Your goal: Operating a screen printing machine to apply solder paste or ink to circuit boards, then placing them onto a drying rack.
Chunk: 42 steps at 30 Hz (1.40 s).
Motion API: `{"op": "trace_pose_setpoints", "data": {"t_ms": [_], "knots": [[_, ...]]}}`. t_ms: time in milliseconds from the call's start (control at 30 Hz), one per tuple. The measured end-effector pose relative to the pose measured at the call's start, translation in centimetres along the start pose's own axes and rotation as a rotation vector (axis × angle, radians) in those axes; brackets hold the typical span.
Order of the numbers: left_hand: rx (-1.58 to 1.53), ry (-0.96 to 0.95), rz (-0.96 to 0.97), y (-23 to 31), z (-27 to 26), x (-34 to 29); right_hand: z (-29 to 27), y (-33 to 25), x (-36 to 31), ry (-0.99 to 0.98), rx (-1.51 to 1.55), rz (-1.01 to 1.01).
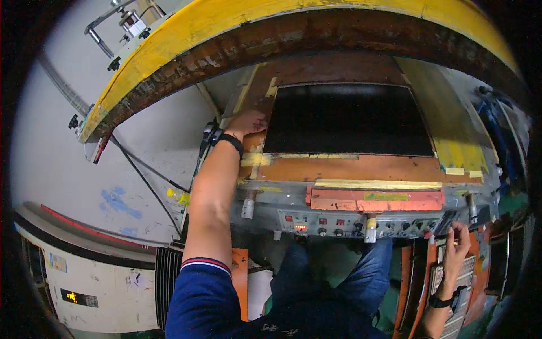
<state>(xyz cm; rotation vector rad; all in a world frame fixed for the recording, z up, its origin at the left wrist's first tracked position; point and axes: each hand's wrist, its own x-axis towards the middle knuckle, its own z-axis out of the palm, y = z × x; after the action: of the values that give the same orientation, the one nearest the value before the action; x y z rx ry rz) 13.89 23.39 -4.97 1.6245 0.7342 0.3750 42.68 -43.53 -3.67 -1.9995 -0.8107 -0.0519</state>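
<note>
A glossy black rectangular panel [347, 120] lies flat on a worn brown board [350, 168] with strips of yellow tape around it. My left hand [249, 122] rests at the panel's left edge, its fingers curled. Whether it pinches anything there is hidden. My right hand [458, 240] is low at the machine's front right corner, beside the end of the control panel [350, 224]. Its fingers are bent together, and a small yellowish bit shows by them, too small to name. Each wrist wears a dark band.
A thick yellow and rust-brown frame [316, 37] arches over the board's far side. A salmon-red bar [375, 199] runs along the front edge, above knobs and switches. Metal posts [248, 207] stick out there. A white cabinet [96, 282] stands at lower left; slatted racks [451, 288] stand at lower right.
</note>
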Motion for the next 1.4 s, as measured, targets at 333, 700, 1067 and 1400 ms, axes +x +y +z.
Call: {"op": "trace_pose_setpoints", "data": {"t_ms": [333,700,1067,1400], "knots": [[-0.231,0.328,-0.037,0.4,1.7,-0.4,1.4,-1.8,3.6,0.065,0.112,-0.076],[-0.12,0.675,0.299,7.3,10.8,-16.0,12.1,3.8,29.1,-0.263,0.799,0.315],[-0.044,0.377,0.066,8.7,6.5,-27.9,3.5,-10.2,14.7,-0.243,1.071,0.127],[0.015,0.408,0.117,7.3,8.0,-35.2,-0.5,-11.8,2.1,0.058,0.337,-0.305]]}}
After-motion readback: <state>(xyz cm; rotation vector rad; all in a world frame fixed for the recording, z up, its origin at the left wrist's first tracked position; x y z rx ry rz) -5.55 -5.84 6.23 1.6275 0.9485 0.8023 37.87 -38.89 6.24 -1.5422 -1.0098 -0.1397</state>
